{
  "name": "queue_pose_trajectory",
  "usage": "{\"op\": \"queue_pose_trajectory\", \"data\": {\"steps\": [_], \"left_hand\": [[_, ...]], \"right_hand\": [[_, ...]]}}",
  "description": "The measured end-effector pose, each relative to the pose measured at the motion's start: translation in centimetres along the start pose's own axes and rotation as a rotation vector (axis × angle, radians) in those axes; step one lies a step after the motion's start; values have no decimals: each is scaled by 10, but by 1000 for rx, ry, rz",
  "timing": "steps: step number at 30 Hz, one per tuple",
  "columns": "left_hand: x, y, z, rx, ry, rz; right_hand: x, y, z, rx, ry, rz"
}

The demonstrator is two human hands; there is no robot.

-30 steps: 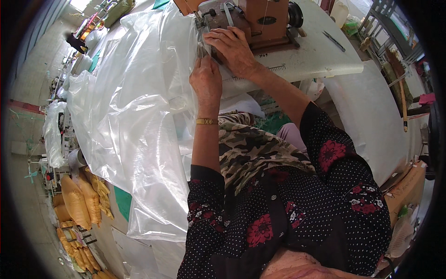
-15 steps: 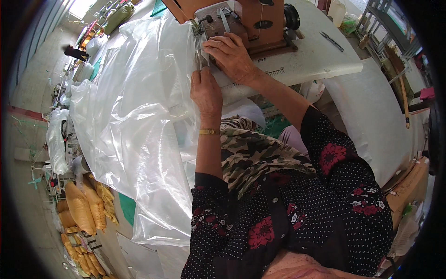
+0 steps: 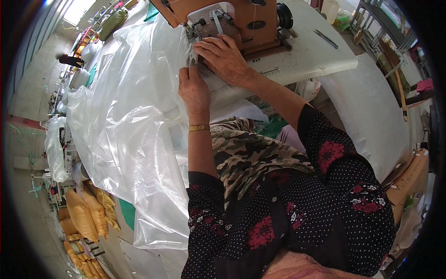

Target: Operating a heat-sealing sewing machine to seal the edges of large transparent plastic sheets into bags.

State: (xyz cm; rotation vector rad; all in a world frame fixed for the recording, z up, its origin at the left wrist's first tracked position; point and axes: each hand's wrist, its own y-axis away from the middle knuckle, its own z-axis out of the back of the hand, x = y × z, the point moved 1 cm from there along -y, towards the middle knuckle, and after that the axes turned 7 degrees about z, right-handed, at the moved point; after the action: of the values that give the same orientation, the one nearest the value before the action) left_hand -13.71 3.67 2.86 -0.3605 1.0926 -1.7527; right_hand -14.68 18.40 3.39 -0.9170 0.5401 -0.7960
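Yellow sacks: a row of filled yellow sacks (image 3: 81, 216) lies on the floor, far to the lower left of the sewing machine.
Plastic sheet: a large clear thin plastic sheet (image 3: 125, 135) hangs from the table to the left of the sewing machine; its upper edge lies under the machine head.
Left hand: the left hand (image 3: 194, 90), with a gold bracelet (image 3: 199, 127) at the wrist, is just below the machine head; its fingers (image 3: 184, 74) are closed and pinch the edge of the plastic sheet.
Sewing machine: a brown industrial sewing machine (image 3: 241, 21) with a pale metal head stands on the table.
Right hand: the right hand (image 3: 225, 58) lies flat, just in front of the sewing machine; its fingers (image 3: 209, 44) are stretched and press on the sheet, they grasp nothing.
Table: a white table (image 3: 316, 58) carries the sewing machine.
Scissors: small dark scissors (image 3: 325, 38) lie on the table, to the right of the sewing machine.
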Motion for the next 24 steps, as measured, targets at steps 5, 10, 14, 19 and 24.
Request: {"op": "queue_pose_trajectory", "data": {"steps": [5,10,14,19,24], "left_hand": [[6,-4,-4,-56,51,-16],[10,-10,-5,-54,81,-26],[15,-15,-10,-126,129,-49],[39,-23,-15,-106,179,87],[41,-31,-27,-130,236,68]], "right_hand": [[4,-1,0,-4,66,20],[2,2,-2,11,14,10],[6,4,3,-2,-44,16],[7,17,23,-40,-88,69],[-1,54,37,82,-159,55]]}}
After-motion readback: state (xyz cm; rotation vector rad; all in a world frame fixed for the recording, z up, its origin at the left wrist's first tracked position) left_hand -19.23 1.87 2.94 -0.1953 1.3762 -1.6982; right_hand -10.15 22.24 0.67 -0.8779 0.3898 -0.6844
